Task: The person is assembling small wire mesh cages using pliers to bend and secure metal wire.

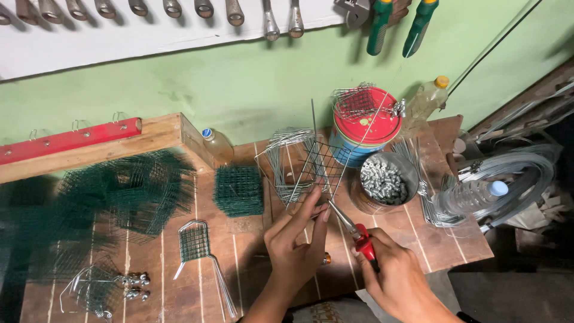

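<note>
Right hand (pixel 397 278) grips red-handled pliers (pixel 359 234); left hand (pixel 294 242) pinches wire mesh (pixel 311 164).

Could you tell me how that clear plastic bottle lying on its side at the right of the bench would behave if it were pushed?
The clear plastic bottle lies on its side, so it would probably roll. It rests on loose wire coils, so it may wobble.

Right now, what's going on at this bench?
A person is working wire over a wooden slatted table. The left hand pinches the near edge of a small square wire mesh panel with long loose wire ends. The right hand holds red-handled pliers, their tips at that same edge. Beyond sit a round tin of silver metal pieces, a red-lidded can and stacks of green mesh.
</note>
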